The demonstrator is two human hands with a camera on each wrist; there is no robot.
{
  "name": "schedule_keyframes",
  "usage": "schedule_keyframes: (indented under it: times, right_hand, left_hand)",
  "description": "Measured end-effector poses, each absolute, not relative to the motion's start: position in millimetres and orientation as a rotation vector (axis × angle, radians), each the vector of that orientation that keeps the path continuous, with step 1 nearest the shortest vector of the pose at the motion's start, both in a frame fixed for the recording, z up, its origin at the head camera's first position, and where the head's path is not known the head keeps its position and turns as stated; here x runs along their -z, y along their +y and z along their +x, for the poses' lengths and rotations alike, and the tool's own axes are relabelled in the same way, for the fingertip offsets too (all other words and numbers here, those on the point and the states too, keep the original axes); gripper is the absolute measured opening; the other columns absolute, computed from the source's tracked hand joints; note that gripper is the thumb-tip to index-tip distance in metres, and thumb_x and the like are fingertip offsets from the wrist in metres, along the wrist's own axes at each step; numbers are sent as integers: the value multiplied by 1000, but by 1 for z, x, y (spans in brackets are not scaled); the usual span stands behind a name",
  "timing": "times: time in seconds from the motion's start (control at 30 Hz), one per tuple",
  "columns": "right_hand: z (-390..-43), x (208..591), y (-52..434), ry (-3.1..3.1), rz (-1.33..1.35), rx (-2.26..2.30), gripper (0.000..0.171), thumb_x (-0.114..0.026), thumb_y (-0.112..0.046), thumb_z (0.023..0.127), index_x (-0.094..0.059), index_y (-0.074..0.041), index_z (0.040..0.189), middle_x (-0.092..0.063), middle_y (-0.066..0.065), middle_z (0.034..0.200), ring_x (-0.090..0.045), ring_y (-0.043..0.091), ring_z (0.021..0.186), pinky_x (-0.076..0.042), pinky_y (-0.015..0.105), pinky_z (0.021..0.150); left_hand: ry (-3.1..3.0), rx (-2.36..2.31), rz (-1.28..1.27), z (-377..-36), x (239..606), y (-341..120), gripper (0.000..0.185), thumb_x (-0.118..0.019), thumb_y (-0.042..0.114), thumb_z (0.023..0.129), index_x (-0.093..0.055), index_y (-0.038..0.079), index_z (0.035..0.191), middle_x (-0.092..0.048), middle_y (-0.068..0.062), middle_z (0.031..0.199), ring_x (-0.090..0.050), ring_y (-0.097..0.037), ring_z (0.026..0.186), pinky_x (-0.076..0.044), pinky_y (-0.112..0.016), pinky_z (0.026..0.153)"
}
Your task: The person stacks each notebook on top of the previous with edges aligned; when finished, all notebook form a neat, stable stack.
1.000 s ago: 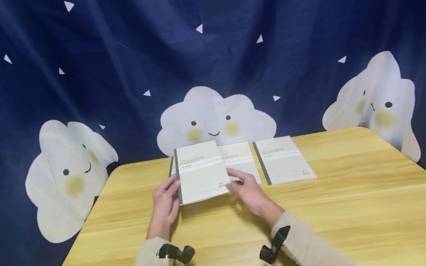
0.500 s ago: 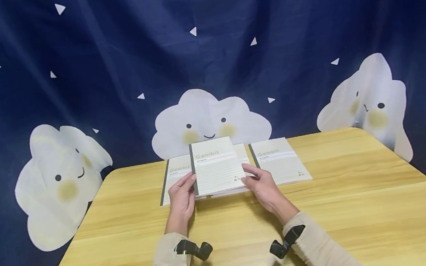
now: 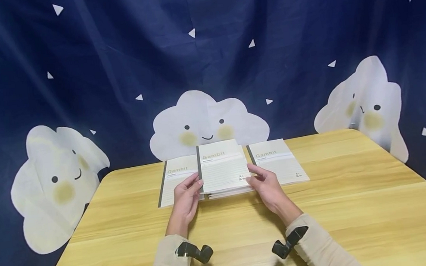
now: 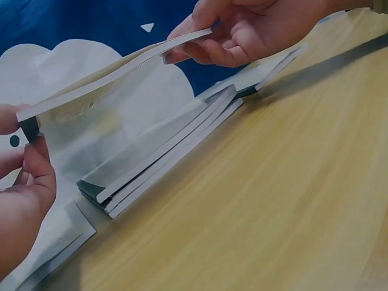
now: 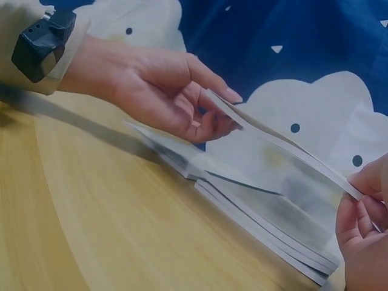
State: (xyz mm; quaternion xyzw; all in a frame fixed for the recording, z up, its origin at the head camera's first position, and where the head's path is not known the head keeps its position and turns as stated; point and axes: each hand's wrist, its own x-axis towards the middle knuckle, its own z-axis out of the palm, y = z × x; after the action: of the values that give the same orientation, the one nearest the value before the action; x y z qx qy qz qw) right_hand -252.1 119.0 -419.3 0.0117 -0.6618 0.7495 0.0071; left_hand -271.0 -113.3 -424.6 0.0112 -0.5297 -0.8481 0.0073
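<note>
- We hold a Gambit notebook (image 3: 222,165) mid-frame — left hand (image 3: 186,200) pinching its spine edge, right hand (image 3: 267,186) pinching the opposite edge.
- It hovers above the middle stack (image 4: 163,160) on the bench (image 3: 361,204).

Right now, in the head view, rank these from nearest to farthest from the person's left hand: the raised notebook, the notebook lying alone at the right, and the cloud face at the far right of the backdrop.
1. Raised notebook: centre, held by the left hand.
2. Right notebook: flat on the table, right of centre.
3. Right cloud face: backdrop, far right.
</note>
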Motion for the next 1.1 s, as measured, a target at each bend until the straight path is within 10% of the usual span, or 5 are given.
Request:
schedule_keyframes:
  times: [0.7,1.1]
  right_hand:
    - [-261,437,125,-2229,-9,-1980,45,-60,-4,89,-51,0,132,-54,18,133,-52,21,106,-45,11,80]
    - [-261,442,122,-2456,90,-1500,38,-56,-9,93,-54,-1,130,-62,16,120,-58,26,101,-47,41,90]
  left_hand:
    - [-2092,2022,115,-274,442,-95,18,-65,-2,83,-69,-3,101,-68,-19,100,-62,-11,83,-52,-17,72]
    - [-2256,1939,70,-276,444,-94,21,-57,-7,86,-68,-5,104,-67,-20,105,-62,-21,97,-53,-25,81]
